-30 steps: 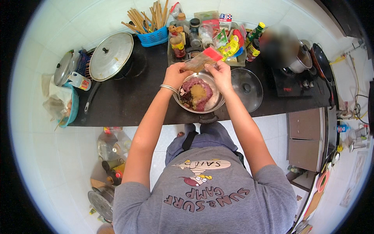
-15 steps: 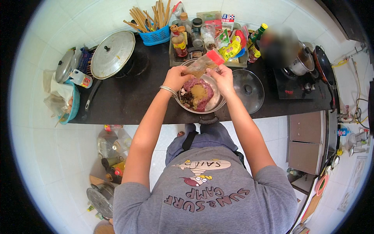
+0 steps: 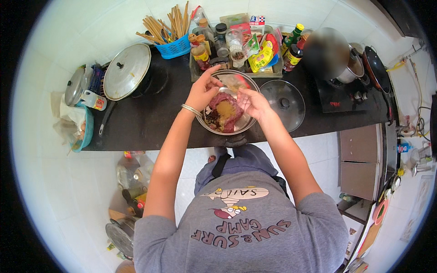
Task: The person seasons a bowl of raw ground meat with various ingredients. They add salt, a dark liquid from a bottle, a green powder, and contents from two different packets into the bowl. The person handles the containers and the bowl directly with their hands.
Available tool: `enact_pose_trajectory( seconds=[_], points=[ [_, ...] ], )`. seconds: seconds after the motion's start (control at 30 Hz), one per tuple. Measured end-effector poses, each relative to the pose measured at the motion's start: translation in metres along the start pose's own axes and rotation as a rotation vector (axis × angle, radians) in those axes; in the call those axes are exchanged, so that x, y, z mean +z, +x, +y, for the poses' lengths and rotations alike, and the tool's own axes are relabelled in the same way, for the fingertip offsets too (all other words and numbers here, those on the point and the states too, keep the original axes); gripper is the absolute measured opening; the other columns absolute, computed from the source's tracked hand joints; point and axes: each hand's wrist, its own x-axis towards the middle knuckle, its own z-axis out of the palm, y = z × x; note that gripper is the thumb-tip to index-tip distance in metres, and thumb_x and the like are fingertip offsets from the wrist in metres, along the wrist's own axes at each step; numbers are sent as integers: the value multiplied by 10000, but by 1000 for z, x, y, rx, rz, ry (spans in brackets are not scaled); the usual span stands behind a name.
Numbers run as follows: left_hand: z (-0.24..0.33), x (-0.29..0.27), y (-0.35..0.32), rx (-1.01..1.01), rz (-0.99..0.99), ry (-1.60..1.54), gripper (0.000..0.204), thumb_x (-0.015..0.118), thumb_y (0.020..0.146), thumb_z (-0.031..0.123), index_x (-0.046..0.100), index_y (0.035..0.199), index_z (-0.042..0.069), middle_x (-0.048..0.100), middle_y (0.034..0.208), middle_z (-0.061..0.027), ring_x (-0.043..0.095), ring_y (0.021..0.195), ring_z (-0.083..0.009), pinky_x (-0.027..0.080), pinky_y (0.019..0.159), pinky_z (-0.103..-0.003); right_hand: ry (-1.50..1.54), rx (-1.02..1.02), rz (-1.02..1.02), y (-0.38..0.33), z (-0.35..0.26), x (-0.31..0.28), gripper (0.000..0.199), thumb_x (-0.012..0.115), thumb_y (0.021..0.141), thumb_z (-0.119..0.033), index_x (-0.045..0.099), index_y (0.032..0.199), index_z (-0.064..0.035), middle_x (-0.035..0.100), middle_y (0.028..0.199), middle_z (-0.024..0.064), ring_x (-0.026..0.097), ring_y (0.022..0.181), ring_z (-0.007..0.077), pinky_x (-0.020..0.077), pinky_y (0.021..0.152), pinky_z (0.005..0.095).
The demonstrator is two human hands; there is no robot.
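Observation:
Both hands are over a round metal pot (image 3: 253, 119) at the counter's front. It holds a mound of raw minced meat (image 3: 234, 114), with brown powder (image 3: 225, 109) on top and dark bits (image 3: 212, 119) at its left. Between the hands is a clear plastic packet (image 3: 233, 81) with a red end and some brownish content. My left hand (image 3: 203, 92), with bangles at the wrist, pinches the packet's left edge while its index finger sticks up. My right hand (image 3: 253, 103) grips the packet's near right edge, fingertips closed over it.
A glass lid (image 3: 291, 119) lies right of the pot. Behind stands a tray (image 3: 195, 73) of seasoning bottles, jars and packets. A blue basket (image 3: 174, 48) of chopsticks and a lidded wok (image 3: 129, 73) stand left. At right are a cooktop (image 3: 330, 98) and a saucepan (image 3: 353, 73).
The packet has come down lower over the pot, its red end tipping down to the right. My left index finger has lifted away, and my right hand has moved slightly nearer to me.

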Motion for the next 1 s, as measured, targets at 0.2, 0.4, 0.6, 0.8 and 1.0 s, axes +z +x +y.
enact_pose_trajectory(
  seconds=[0.2,0.4,0.6,0.8,1.0],
  points=[
    [14,10,5,83,-28,503,146,642,774,26,667,918,20,623,839,-51,583,721,-110,469,666,-241,-4,192,-61,-4,4,-11,186,632,861,-204,584,927,-37,641,804,69,611,711,163,531,672,299],
    [33,34,28,200,31,566,111,660,751,90,656,848,36,618,789,-101,604,688,-242,481,640,-322,-712,-122,30,-35,-22,-10,389,652,844,-338,559,1020,-4,622,897,100,561,589,133,466,538,260],
    [40,74,80,199,-28,511,121,648,781,45,654,896,9,640,815,-82,612,733,-151,481,670,-271,-1117,-931,173,-23,-55,-20,536,801,663,-253,559,1088,-35,567,908,82,558,618,125,466,549,261],
    [28,122,119,193,73,460,390,636,756,71,595,1143,82,627,796,-108,577,651,-226,478,646,-320,-1210,-1138,344,12,-95,-36,185,658,786,-141,631,790,43,614,665,178,633,616,265,489,587,359],
    [-18,117,94,26,134,452,407,619,772,57,573,1177,59,630,827,-107,584,655,-222,485,654,-325,-1073,-839,407,90,-107,-62,228,644,826,-120,624,779,102,650,634,131,652,524,166,511,458,283]
  ],
)
